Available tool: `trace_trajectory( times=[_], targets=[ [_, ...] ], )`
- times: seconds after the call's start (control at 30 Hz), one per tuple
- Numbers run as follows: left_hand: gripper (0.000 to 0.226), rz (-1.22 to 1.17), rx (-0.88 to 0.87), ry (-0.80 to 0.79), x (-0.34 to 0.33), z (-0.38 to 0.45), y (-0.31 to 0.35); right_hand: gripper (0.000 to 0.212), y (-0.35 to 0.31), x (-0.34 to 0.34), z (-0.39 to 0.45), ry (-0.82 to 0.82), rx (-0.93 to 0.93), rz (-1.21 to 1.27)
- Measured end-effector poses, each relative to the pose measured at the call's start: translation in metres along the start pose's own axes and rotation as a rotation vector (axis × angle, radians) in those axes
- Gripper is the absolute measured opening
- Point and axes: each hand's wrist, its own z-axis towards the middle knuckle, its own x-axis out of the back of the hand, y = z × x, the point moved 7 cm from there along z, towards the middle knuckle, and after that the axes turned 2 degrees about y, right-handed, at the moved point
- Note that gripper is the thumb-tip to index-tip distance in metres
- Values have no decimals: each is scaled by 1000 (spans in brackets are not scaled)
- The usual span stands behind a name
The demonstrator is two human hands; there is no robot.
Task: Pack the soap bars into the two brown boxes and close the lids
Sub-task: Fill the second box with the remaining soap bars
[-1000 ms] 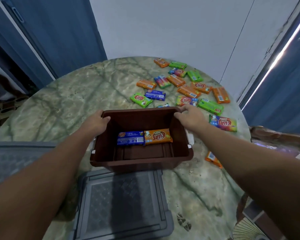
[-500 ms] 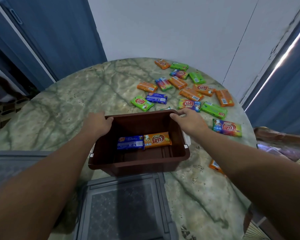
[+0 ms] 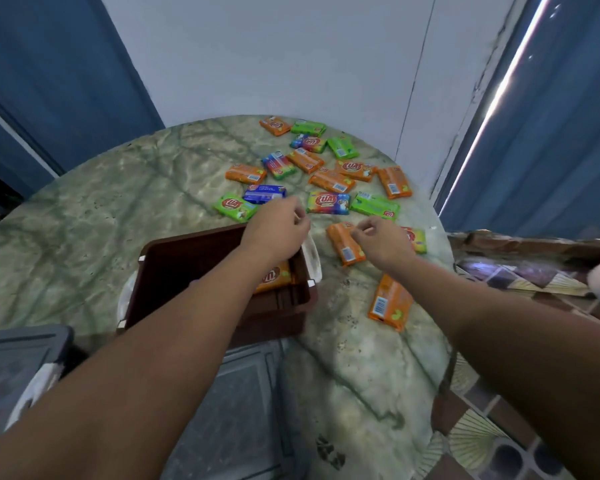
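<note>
One brown box (image 3: 174, 258) stands open on the marble table (image 3: 84, 220). An orange soap bar (image 3: 274, 277) lies inside it; my left forearm hides the rest of the floor. My left hand (image 3: 278, 223) hovers past the box's far right corner, fingers loosely curled and holding nothing, close to a blue bar (image 3: 264, 194) and a green bar (image 3: 234, 206). My right hand (image 3: 381, 237) hangs relaxed and holds nothing, over the right side of an orange bar (image 3: 345, 242). Several more wrapped bars lie scattered beyond.
A grey lid (image 3: 243, 410) lies in front of the box, and another grey lid (image 3: 14, 358) sits at the left edge. A loose orange bar (image 3: 388, 303) lies near the table's right rim. A patterned cloth (image 3: 534, 271) lies to the right.
Both hands have let go of the box rim and moved forward and right toward the loose bars. The view has swung right, so the box now sits further left.
</note>
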Motion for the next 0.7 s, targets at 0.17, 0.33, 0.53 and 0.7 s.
trace_trajectory(
  times=[0.17,0.33,0.53,0.7],
  targets=[
    [12,-9,-86,-117,-46,3,65,19,54,38,2,22,-65,-40],
    [12,84,-108,-269,-99,1,105,11,87,56,6,3,-75,-118],
    [27,183,-25,-420,-158,-11,120,21,104,65,12,-46,24,-245],
    [56,178,128,-528,-182,-22,113,34,118,51,23,-88,82,-324]
  ],
)
